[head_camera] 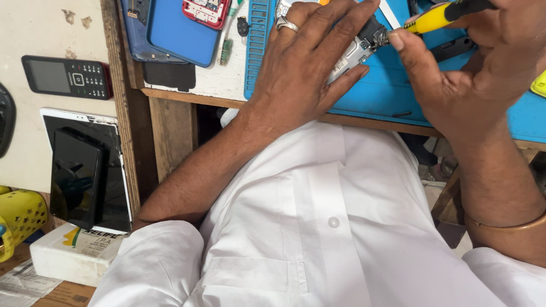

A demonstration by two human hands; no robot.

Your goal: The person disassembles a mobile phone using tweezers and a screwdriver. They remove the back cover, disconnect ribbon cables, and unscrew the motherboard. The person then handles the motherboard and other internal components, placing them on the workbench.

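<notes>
The head view, the only 1 here, looks down over a white shirt to the edge of a wooden workbench [187, 98] covered partly by a blue work mat [387, 85]. The left hand [301, 68], with a ring on 1 finger, lies flat over a small opened phone [355, 52], fingers spread and curled round its grey and white body so that it is pinned against the mat near the bench's front edge. The right hand [460, 74] is closed in a pinch around a yellow-handled screwdriver [435, 18], whose tip meets the upper end of the phone just beside the left fingertips; the exact screw or part under the tip is hidden by the fingers. Judging from the exposed metal and inner frame, the phone's cover seems already off and the work looks to be somewhere in the middle: the inside is being worked with the tool, and nothing shows it closed up again. To the left on the bench lie a blue phone back cover [182, 31] and a red keypad board [206, 10]. Further left, apart from the bench, a black keypad phone [67, 77] rests on a pale surface, a dark cracked tablet [85, 170] stands below it, a white box [74, 253] sits lower down, and a yellow perforated object [20, 219] shows at the frame's edge.
</notes>
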